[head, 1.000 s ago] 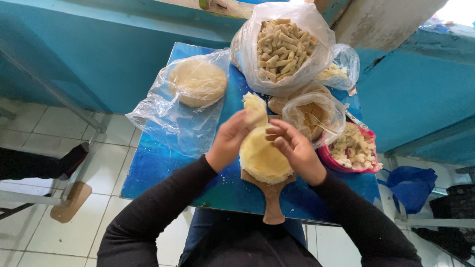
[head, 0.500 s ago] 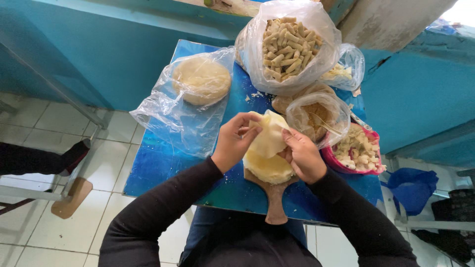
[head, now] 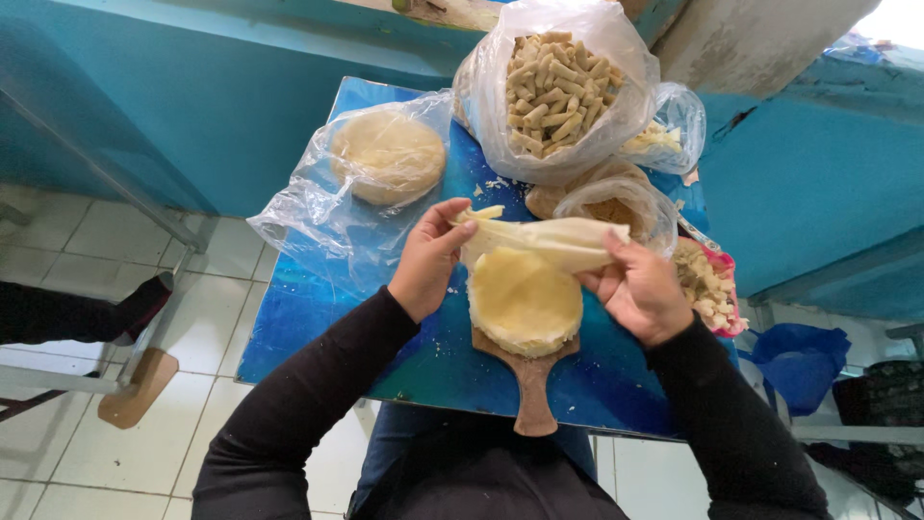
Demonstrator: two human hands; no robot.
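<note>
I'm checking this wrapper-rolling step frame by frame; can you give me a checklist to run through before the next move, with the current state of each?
1. Both hands grip the thin pale dough wrapper: ok; left hand and right hand hold its ends.
2. Wrapper lifted off the round stack of pale wrappers: ok.
3. Stack sits on the wooden paddle board: ok.
4. Filling inside the wrapper: cannot tell.
5. Clear plastic bag of finished rolls open: ok.
</note>
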